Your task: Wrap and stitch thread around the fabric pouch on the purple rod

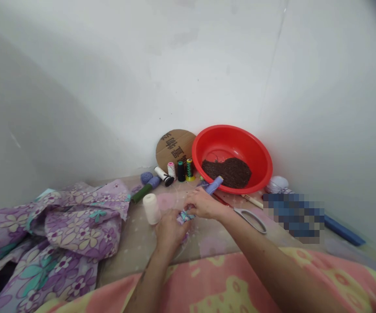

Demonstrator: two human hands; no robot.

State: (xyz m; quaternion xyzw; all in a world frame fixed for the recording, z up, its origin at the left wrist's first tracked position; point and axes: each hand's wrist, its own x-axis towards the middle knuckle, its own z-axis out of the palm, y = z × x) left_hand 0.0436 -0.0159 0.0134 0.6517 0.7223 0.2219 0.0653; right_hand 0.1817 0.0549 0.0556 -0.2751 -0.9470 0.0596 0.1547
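Note:
My left hand [169,230] and my right hand [204,204] meet over the table, both pinching a small folded scrap of purple flowered cloth [186,216]. A thin thread seems to run from my right fingers, too fine to follow. A white thread cone [151,208] stands just left of my left hand. A lilac spool [214,184] lies just beyond my right hand. Scissors [249,217] with grey handles lie to the right of my right wrist.
A red basin [259,153] holding a dark lumpy mass sits in the corner, beside a round cardboard piece [175,145]. Several thread spools [179,170] stand in front of it. Purple flowered fabric [70,226] is heaped at left; a pink and yellow blanket [227,287] lies nearest me.

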